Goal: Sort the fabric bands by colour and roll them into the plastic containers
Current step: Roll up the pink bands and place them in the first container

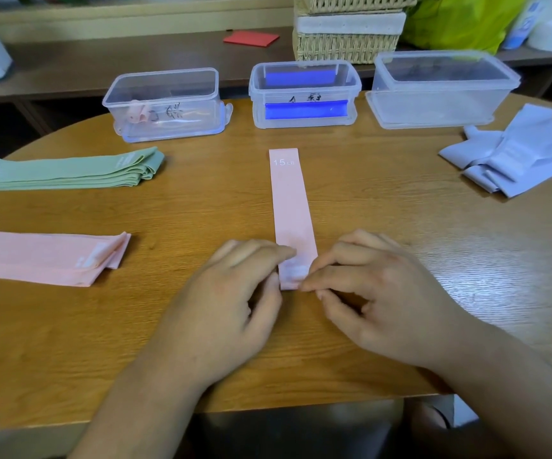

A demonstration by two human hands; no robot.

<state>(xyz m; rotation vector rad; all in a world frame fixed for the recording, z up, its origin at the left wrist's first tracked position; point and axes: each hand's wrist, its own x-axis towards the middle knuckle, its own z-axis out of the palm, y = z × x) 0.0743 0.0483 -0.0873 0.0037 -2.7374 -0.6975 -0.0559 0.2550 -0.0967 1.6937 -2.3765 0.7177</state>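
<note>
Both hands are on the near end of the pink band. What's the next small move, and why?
Probably curl that near end over and roll toward the 15 LB mark. The pink band lies flat, left hand and right hand pinch its near end, and the left container holds a pink roll.

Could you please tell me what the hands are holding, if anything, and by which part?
The left hand and the right hand pinch the pink band lying flat on the table, at its near end, one at each side edge.
</note>
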